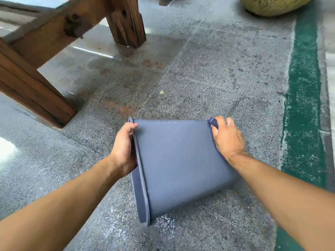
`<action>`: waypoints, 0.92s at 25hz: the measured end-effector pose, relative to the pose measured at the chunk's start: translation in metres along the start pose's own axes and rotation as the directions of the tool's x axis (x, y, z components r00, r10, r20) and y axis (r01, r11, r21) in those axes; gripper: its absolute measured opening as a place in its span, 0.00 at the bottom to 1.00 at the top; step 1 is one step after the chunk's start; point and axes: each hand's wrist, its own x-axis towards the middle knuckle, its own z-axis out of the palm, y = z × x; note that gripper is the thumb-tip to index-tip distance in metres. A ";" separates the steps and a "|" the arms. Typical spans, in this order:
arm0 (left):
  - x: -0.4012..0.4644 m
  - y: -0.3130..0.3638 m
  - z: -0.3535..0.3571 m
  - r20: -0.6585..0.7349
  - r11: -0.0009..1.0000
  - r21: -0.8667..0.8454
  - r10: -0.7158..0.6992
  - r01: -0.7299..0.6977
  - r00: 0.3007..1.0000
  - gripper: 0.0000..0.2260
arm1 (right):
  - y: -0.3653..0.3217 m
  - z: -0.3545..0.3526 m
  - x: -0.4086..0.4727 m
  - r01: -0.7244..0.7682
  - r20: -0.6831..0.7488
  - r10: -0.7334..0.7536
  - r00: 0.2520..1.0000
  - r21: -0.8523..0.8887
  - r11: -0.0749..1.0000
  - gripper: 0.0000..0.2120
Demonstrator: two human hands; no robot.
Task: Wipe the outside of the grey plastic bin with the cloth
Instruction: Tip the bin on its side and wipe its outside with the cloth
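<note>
The grey plastic bin [179, 163] lies on its side on the stone floor, its rim to the left and its base to the right. My left hand [124, 147] grips the rim, thumb over the outer wall and fingers hidden inside the opening. My right hand [227, 137] is at the bin's base end and holds a dark blue-grey cloth [213, 122] bunched against the far corner of the base. Only a small wad of the cloth shows above my fingers.
A heavy wooden table's legs [36, 91] [126, 24] stand to the left and at the back. A green painted stripe [302, 98] runs along the floor on the right. A yellowish round pot [272, 6] sits at the top right. White specks lie on the floor near the rim.
</note>
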 end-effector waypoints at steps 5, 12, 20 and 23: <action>0.028 0.001 0.007 0.179 0.998 -0.039 0.049 -0.042 0.983 0.27 | 0.019 0.005 0.000 -0.064 -0.051 0.064 0.997 0.001 0.998 0.14; 0.018 -0.010 -0.007 0.128 1.000 0.009 0.024 -0.025 0.991 0.11 | 0.019 0.008 -0.027 -0.145 -0.114 0.150 0.982 0.048 0.988 0.12; -0.022 -0.008 0.003 0.228 0.950 -0.019 0.307 -0.311 0.924 0.21 | 0.003 -0.020 -0.039 -0.135 -0.331 0.344 0.879 0.519 0.844 0.11; -0.030 -0.013 0.011 0.259 0.929 -0.034 0.364 -0.368 0.895 0.26 | -0.026 -0.043 -0.040 0.024 -0.389 0.317 0.865 0.663 0.749 0.10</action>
